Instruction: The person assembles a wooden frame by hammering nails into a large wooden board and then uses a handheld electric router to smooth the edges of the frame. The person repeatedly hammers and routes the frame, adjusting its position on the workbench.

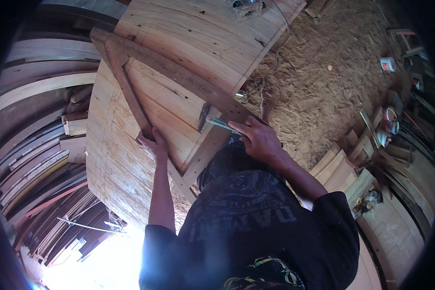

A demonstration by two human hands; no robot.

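Hammer (218,122) in right fingers (240,127), wooden strip (131,97) between left fingers (156,136)

stacked planks (48,92) in browns and greys fill the left side, their edges bent by the lens. a brown floor (319,92), rough and littered with what looks like wood shavings, spreads along the right, where a small white tub (387,64) sits and loose boards (336,169) lie. strong white light (101,261) floods the lower left, while the far right edge is dark and hard to read.
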